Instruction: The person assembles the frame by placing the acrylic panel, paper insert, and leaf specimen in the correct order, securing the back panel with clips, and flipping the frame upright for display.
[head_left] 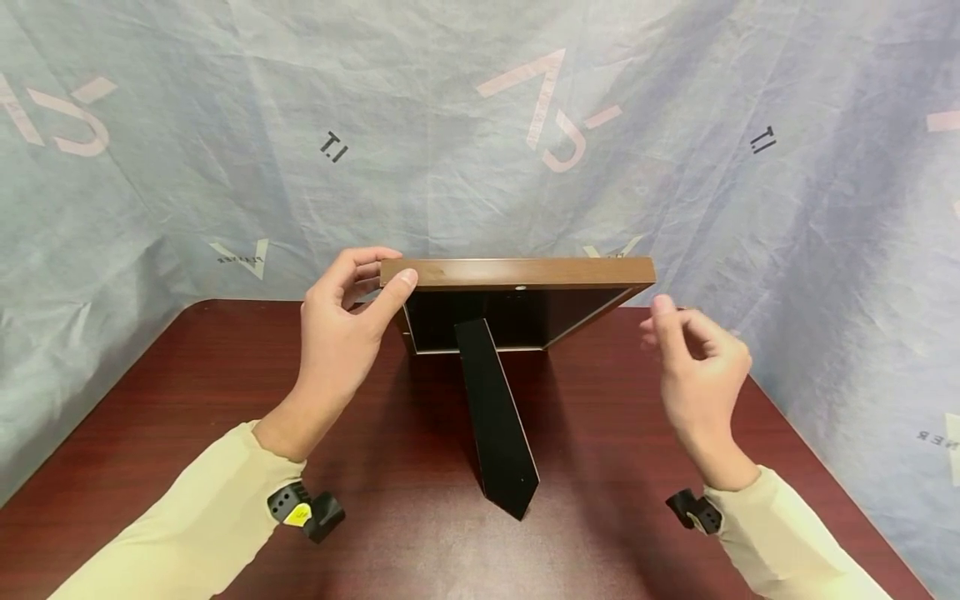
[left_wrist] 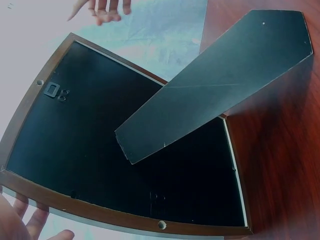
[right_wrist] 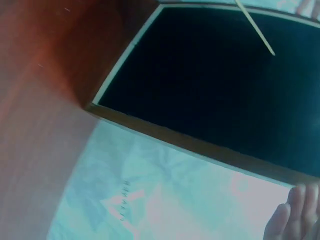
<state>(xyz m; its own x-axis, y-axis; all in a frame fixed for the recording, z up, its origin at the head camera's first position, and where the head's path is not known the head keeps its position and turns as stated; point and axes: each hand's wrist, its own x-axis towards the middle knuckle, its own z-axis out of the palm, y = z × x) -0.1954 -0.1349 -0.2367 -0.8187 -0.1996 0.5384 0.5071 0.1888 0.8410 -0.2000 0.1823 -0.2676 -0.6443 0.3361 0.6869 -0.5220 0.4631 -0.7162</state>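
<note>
A picture frame (head_left: 517, 272) with a brown wooden border stands on the table, its black backing (left_wrist: 100, 110) facing me. From that backing an easel leg (head_left: 497, 417) slants out, its pointed end toward me on the tabletop. My left hand (head_left: 341, 321) grips the frame's upper left corner, thumb on the top edge and fingers on the far side. Just off the upper right corner, my right hand (head_left: 697, 358) hangs with loosely bent fingers and holds nothing. In the right wrist view its fingers (right_wrist: 296, 215) show beside the frame's side edge.
The frame rests on a dark red-brown wooden table (head_left: 255, 367) with rounded far corners. Behind and at both sides hangs a pale grey printed sheet (head_left: 427, 125). Each wrist wears a small black camera, the left one (head_left: 303, 510) bearing a yellow tag.
</note>
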